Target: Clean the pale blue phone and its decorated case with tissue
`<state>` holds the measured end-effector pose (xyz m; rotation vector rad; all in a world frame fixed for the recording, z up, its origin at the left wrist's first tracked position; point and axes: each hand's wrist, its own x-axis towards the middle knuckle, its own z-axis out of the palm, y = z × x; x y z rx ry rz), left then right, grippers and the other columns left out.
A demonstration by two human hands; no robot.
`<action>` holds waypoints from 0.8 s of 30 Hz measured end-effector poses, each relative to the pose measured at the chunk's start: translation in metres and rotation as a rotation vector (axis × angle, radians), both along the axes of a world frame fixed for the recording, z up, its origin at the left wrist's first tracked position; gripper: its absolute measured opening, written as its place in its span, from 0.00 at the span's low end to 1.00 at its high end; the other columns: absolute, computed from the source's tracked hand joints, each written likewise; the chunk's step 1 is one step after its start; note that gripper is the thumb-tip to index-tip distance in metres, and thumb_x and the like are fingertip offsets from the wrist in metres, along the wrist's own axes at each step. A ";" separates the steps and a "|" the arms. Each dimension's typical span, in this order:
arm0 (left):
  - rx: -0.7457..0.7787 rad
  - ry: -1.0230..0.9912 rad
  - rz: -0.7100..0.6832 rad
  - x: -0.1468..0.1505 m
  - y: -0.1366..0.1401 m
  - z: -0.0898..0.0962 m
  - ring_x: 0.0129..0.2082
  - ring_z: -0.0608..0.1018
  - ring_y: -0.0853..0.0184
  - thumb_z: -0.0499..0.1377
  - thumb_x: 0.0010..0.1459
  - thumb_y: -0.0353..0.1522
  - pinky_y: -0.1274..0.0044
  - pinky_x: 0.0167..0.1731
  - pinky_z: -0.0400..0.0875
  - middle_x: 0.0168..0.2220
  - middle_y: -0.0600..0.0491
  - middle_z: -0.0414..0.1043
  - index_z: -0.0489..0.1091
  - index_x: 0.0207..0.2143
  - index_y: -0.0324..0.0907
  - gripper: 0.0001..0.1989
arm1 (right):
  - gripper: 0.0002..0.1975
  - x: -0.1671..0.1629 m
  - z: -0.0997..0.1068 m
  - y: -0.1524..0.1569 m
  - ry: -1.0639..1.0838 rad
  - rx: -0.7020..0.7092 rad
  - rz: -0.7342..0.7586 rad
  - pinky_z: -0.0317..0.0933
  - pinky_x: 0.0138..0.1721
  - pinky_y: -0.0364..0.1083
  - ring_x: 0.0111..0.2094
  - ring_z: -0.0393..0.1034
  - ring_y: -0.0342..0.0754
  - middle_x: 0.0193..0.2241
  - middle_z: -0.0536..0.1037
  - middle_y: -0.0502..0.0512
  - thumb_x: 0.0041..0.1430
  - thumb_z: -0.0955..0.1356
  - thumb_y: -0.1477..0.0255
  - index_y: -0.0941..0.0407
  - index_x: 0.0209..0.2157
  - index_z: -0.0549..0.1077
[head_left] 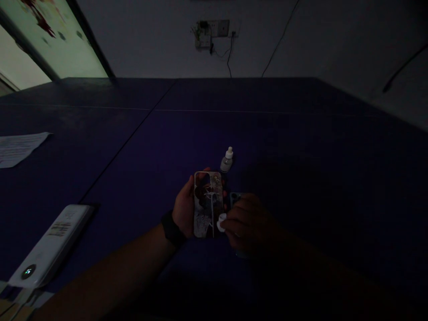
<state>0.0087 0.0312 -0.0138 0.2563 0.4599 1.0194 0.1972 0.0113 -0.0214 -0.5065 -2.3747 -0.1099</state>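
Head view shows 2 bare hands working over a dark blue-purple table (133, 147) in dim light. The left hand (183, 209), with a dark band (171, 228) at its wrist, is cupped part-closed round a phone case (202, 218), thumb side at the left edge and fingertips showing past the right edge. The case, patterned and seemingly partly see-through, lies near the middle of the picture. The right hand (245, 218) has its fingers bent together, pinching a small white wad (221, 222) at the case's lower right edge; whether the wad presses on the case I cannot tell. Beneath the right hand, a phone-like object (235, 195) with round lenses is mostly hidden. A dropper bottle (226, 162) with a white collar stands just beyond the case. Well off to the left are a white power bank (55, 245) with a lit display and, farther back, a printed sheet (22, 149).
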 end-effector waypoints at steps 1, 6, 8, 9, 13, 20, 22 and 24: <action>0.005 0.000 -0.008 0.000 0.000 0.001 0.38 0.80 0.59 0.45 0.70 0.47 0.67 0.35 0.75 0.48 0.46 0.75 0.56 0.67 0.54 0.26 | 0.06 0.000 0.000 -0.001 -0.011 -0.003 0.041 0.57 0.41 0.51 0.33 0.66 0.46 0.29 0.78 0.48 0.60 0.67 0.77 0.53 0.36 0.72; 0.012 0.007 -0.002 0.001 -0.001 0.005 0.38 0.81 0.60 0.43 0.70 0.47 0.68 0.36 0.75 0.47 0.46 0.75 0.55 0.68 0.53 0.26 | 0.05 -0.003 -0.001 -0.003 -0.018 0.039 -0.030 0.57 0.42 0.51 0.35 0.66 0.47 0.31 0.78 0.48 0.61 0.68 0.76 0.53 0.38 0.74; 0.014 0.015 -0.011 0.000 -0.001 0.005 0.38 0.81 0.60 0.44 0.70 0.47 0.67 0.36 0.75 0.47 0.47 0.75 0.54 0.68 0.54 0.26 | 0.04 -0.003 0.000 -0.003 0.007 0.033 -0.038 0.56 0.41 0.51 0.34 0.66 0.47 0.29 0.77 0.48 0.60 0.67 0.77 0.54 0.36 0.73; 0.014 0.022 -0.015 0.000 -0.001 0.005 0.38 0.81 0.60 0.44 0.70 0.47 0.67 0.36 0.75 0.48 0.47 0.75 0.54 0.68 0.55 0.26 | 0.04 -0.003 0.001 -0.003 -0.004 0.020 -0.008 0.56 0.40 0.50 0.33 0.65 0.47 0.28 0.76 0.48 0.59 0.67 0.77 0.54 0.34 0.72; 0.018 0.036 0.000 0.001 -0.001 0.005 0.38 0.81 0.60 0.43 0.71 0.47 0.68 0.35 0.75 0.47 0.46 0.76 0.54 0.68 0.53 0.27 | 0.04 -0.003 0.000 -0.003 -0.121 -0.009 0.084 0.58 0.40 0.49 0.34 0.67 0.47 0.29 0.76 0.48 0.61 0.66 0.76 0.55 0.36 0.73; 0.024 0.031 -0.027 -0.001 -0.001 0.001 0.37 0.81 0.60 0.45 0.70 0.47 0.68 0.34 0.75 0.48 0.46 0.76 0.54 0.68 0.54 0.27 | 0.04 -0.001 0.001 -0.006 -0.133 -0.008 0.120 0.64 0.36 0.45 0.33 0.68 0.46 0.30 0.75 0.52 0.64 0.66 0.78 0.57 0.37 0.73; 0.031 0.049 -0.035 -0.001 -0.001 0.001 0.36 0.81 0.60 0.45 0.70 0.48 0.68 0.34 0.75 0.48 0.46 0.76 0.54 0.68 0.54 0.27 | 0.05 -0.004 0.003 -0.008 -0.144 -0.051 0.130 0.65 0.36 0.45 0.32 0.68 0.45 0.31 0.75 0.53 0.65 0.65 0.78 0.58 0.39 0.73; 0.029 0.053 -0.013 -0.001 -0.001 0.002 0.37 0.81 0.60 0.43 0.70 0.47 0.68 0.35 0.75 0.47 0.46 0.76 0.54 0.68 0.53 0.27 | 0.06 -0.007 0.003 -0.010 -0.124 -0.090 0.089 0.66 0.38 0.46 0.34 0.69 0.46 0.33 0.77 0.54 0.67 0.64 0.78 0.59 0.42 0.73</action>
